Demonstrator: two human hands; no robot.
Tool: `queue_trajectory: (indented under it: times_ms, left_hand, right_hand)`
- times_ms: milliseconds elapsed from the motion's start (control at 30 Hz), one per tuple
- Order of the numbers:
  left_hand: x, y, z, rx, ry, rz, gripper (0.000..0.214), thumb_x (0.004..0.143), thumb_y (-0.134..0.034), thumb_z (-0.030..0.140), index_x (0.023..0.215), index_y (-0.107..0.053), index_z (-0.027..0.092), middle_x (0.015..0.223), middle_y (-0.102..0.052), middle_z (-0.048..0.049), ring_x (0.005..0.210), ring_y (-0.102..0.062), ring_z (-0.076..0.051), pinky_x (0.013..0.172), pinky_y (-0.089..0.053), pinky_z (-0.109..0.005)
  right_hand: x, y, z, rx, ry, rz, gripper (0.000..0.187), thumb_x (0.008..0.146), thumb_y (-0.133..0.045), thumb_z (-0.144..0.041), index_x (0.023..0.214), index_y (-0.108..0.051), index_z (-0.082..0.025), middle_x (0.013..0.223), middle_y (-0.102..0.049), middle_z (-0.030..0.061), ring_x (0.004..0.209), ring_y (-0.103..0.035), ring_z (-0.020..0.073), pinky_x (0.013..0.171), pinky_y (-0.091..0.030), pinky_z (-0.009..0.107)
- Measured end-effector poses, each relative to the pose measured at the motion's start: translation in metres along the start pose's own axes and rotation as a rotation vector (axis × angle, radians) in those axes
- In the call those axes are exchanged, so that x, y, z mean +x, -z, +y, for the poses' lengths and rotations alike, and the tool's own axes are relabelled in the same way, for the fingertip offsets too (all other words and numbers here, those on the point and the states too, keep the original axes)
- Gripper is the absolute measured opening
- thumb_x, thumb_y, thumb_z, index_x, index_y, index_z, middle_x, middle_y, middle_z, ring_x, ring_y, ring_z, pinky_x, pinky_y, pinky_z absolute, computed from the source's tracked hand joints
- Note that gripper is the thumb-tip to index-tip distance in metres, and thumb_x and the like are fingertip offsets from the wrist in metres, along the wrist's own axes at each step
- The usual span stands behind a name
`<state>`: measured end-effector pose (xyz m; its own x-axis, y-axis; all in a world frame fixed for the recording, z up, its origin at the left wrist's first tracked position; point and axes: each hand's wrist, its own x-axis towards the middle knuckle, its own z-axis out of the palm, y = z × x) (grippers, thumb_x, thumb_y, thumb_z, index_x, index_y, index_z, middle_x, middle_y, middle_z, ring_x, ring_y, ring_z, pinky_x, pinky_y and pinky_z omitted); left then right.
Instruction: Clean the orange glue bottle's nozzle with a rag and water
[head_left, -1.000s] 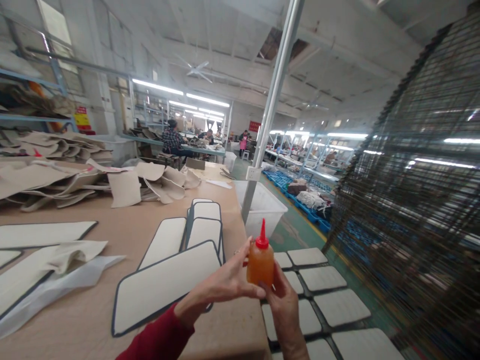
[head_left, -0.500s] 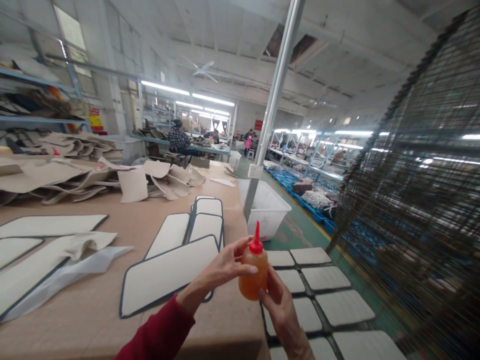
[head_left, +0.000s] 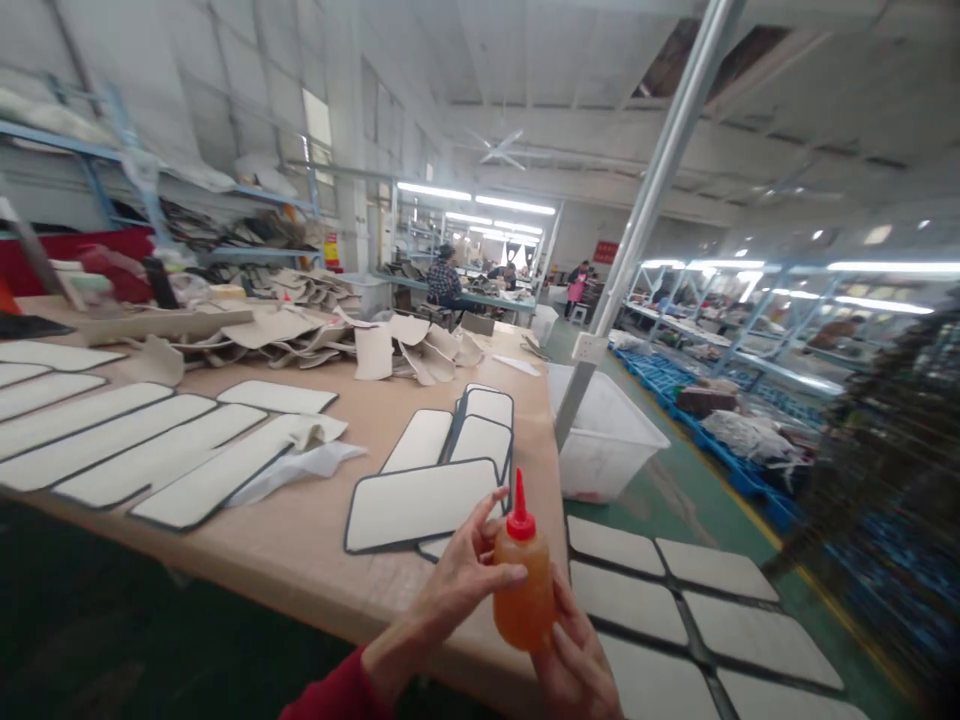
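Observation:
Upright between both my hands is a squeeze bottle (head_left: 523, 595) of orange liquid with a red pointed nozzle. My left hand (head_left: 469, 565) grips its left side, thumb across the front, fingers behind and partly hidden. Round the lower right side my right hand (head_left: 574, 650) is closed, its fingers partly behind the bottle. Just beyond my left hand, a white mat with dark edging (head_left: 424, 505) lies on the brown-covered table (head_left: 315, 570). More edged mats are stacked behind it.
Edged mats (head_left: 112, 435) lie in a row on the left, beside a crumpled white sheet (head_left: 296, 470). Beige offcuts (head_left: 375, 350) heap at the back. A metal post (head_left: 637, 240) and white bin (head_left: 607, 430) stand past the table edge. Pale mats (head_left: 705, 620) lie at lower right.
My view has turned left, so the table and mats appear farther right and more of the left row shows. The bottle sits slightly lower in view, still held in both hands.

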<state>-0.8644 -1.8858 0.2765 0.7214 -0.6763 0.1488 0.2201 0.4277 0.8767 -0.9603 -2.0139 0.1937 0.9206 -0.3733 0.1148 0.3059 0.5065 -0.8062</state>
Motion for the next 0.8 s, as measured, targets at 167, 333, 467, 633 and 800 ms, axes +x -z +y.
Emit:
queue_trajectory:
  times_ms: [167,333,467,633,800]
  left_hand:
    - [-0.031,0.031,0.017,-0.052,-0.077,0.136,0.109,0.052,-0.083,0.034,0.141,-0.02,0.024,0.108,-0.066,-0.0122,0.097,-0.061,-0.029,0.08,-0.046,-0.035]
    - [-0.058,0.066,0.036,-0.038,-0.175,0.27,0.11,0.051,-0.084,0.03,0.14,-0.02,0.027,0.119,-0.061,-0.0143,0.104,-0.058,-0.032,0.083,-0.046,-0.038]
    - [-0.08,0.107,0.035,-0.035,-0.19,0.436,0.101,0.057,-0.08,0.027,0.139,-0.022,0.022,0.125,-0.055,-0.0163,0.111,-0.055,-0.031,0.09,-0.045,-0.039]
    - [-0.107,0.175,0.033,-0.043,-0.178,0.664,0.088,0.06,-0.078,0.023,0.135,-0.031,0.02,0.126,-0.056,-0.0122,0.116,-0.051,-0.027,0.097,-0.041,-0.036]
    - [-0.139,0.226,0.039,-0.059,-0.122,0.704,0.09,0.062,-0.077,0.023,0.137,-0.026,0.022,0.129,-0.052,-0.0117,0.12,-0.047,-0.03,0.1,-0.039,-0.041]
  right_hand:
    - [0.003,-0.017,-0.013,0.345,-0.136,0.082,0.061,0.073,-0.055,-0.059,0.127,-0.046,-0.032,0.145,-0.032,0.006,0.123,-0.043,0.0319,0.102,-0.027,0.059]
    - [-0.001,-0.018,-0.008,0.3,-0.165,0.156,0.045,0.083,-0.044,-0.051,0.12,-0.053,-0.028,0.145,-0.033,0.0045,0.125,-0.041,0.0275,0.107,-0.022,0.054]
    - [-0.005,-0.017,0.026,0.25,-0.247,0.141,0.038,0.08,-0.051,-0.044,0.114,-0.059,-0.029,0.14,-0.042,0.005,0.125,-0.042,0.0257,0.107,-0.023,0.052]
    - [-0.007,-0.073,0.064,0.334,-0.342,0.201,0.051,0.077,-0.047,-0.059,0.108,-0.064,-0.022,0.136,-0.046,0.0075,0.125,-0.043,0.0253,0.108,-0.022,0.049]
    - [-0.001,-0.166,0.1,0.471,-0.443,0.13,0.065,0.076,-0.039,-0.07,0.108,-0.064,-0.02,0.131,-0.052,0.0091,0.121,-0.048,0.0254,0.106,-0.027,0.047]
